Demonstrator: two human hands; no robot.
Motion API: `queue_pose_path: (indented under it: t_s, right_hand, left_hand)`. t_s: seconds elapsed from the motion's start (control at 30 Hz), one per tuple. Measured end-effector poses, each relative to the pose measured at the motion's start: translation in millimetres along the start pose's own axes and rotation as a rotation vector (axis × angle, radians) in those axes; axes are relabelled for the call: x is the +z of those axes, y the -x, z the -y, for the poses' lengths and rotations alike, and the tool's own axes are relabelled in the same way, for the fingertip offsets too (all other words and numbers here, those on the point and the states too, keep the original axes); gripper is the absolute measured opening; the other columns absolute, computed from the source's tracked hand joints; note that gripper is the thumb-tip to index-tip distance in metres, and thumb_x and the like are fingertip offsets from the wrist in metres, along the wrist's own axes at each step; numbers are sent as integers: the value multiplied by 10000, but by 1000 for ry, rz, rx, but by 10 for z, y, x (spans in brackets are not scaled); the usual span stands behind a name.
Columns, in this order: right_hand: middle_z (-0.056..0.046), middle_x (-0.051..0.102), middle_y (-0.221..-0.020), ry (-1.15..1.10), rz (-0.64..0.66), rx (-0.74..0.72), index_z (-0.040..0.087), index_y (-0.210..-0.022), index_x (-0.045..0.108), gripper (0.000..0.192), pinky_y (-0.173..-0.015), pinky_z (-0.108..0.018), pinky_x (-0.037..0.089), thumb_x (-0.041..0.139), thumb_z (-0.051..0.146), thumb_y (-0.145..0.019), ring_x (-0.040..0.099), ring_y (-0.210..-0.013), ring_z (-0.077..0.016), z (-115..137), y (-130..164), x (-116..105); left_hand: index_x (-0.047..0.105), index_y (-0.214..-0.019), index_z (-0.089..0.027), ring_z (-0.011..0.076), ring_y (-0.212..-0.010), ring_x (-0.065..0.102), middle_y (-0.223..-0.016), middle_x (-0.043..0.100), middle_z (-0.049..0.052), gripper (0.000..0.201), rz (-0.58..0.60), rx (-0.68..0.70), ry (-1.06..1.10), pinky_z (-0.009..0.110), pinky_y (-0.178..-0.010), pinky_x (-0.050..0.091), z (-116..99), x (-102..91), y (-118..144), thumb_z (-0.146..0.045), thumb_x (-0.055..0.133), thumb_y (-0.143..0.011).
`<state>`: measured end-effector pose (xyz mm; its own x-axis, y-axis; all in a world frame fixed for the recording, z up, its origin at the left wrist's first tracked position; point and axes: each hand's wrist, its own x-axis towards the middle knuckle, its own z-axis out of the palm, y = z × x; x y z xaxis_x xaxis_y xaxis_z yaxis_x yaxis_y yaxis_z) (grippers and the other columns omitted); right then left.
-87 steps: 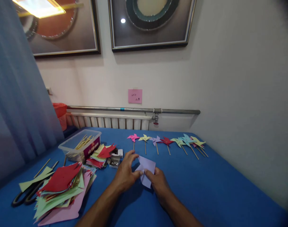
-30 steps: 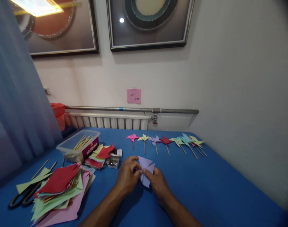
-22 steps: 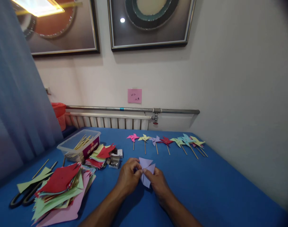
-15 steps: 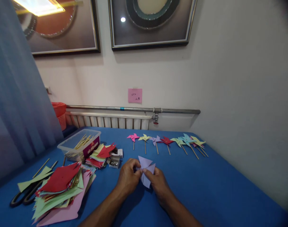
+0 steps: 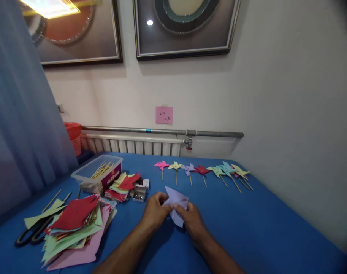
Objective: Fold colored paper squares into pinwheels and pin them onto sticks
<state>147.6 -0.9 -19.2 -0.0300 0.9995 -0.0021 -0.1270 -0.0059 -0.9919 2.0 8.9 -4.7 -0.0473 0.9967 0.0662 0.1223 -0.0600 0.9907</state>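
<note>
Between my two hands, above the blue table, is a lilac paper pinwheel (image 5: 176, 196) without a stick, its blades partly folded toward the centre. My left hand (image 5: 156, 208) grips its left side, thumb near the middle. From the other side my right hand (image 5: 190, 217) pinches it, its thumb also pressed close to the centre. My fingers hide part of the folds. Beyond my left hand sits a small open box of metal pins (image 5: 138, 195). Farther back, a row of finished pinwheels on sticks includes a lilac one (image 5: 188, 169) and a red one (image 5: 202, 170).
A large stack of coloured paper (image 5: 76, 232) lies at the left, beside scissors (image 5: 33, 234) partly under pale green scraps. Behind it are a clear plastic tub (image 5: 97, 171) of wooden sticks and a smaller pile of cut paper (image 5: 122, 187). A radiator (image 5: 133, 145) lines the wall.
The upper blade of the lilac pinwheel has opened out wider between my fingers. Both hands stay in nearly the same place, and the whole view has shifted slightly.
</note>
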Motion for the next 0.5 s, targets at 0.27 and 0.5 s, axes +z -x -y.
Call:
queue_pose_path:
  t_s: [0.27, 0.5]
  right_hand:
    - [-46, 729, -701, 11, 25, 3, 122, -930, 758, 496, -583, -279, 475, 809, 553, -690, 633, -616, -189, -55, -15, -30]
    - [-39, 718, -698, 21, 8, 5, 120, -896, 758, 447, -546, -257, 438, 801, 515, -691, 599, -594, -166, -18, 0, -4]
  left_hand:
    - [591, -602, -160, 94, -523, 459, -539, 565, -36, 240, 85, -99, 190, 239, -549, 326, -16, -12, -17, -295, 777, -533]
    - [567, -599, -175, 96, -505, 436, -526, 545, -39, 227, 95, -113, 191, 245, -535, 304, 3, -3, -37, -320, 732, -541]
